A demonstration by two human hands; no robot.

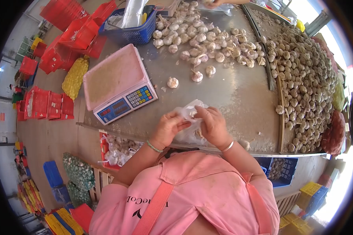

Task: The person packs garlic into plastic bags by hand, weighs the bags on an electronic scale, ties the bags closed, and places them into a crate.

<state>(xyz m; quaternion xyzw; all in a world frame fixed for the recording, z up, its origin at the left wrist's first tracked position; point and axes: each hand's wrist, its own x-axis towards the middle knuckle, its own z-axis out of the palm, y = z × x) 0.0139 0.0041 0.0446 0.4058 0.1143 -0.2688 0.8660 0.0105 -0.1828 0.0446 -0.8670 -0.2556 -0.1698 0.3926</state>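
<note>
Both hands are together above the front edge of the metal table (239, 94). My left hand (212, 124) pinches one side of a thin clear plastic bag (192, 134), which hangs down between the hands. On its other side, my right hand (169, 127) grips the same bag with bent fingers. Something whitish shows through the plastic; I cannot make out what it is. Beyond the hands lie loose garlic bulbs (172, 82), with a bigger heap (200, 37) behind them. A scale (113, 78) with a keypad stands left of the hands.
A blue basket (131, 33) sits behind the scale. On the right, a wooden strip (280, 113) borders a large garlic pile (306, 78). Below the table edge are a red crate of bagged garlic (121, 149) and a blue crate (282, 172). Another person's hand (213, 4) shows at the top.
</note>
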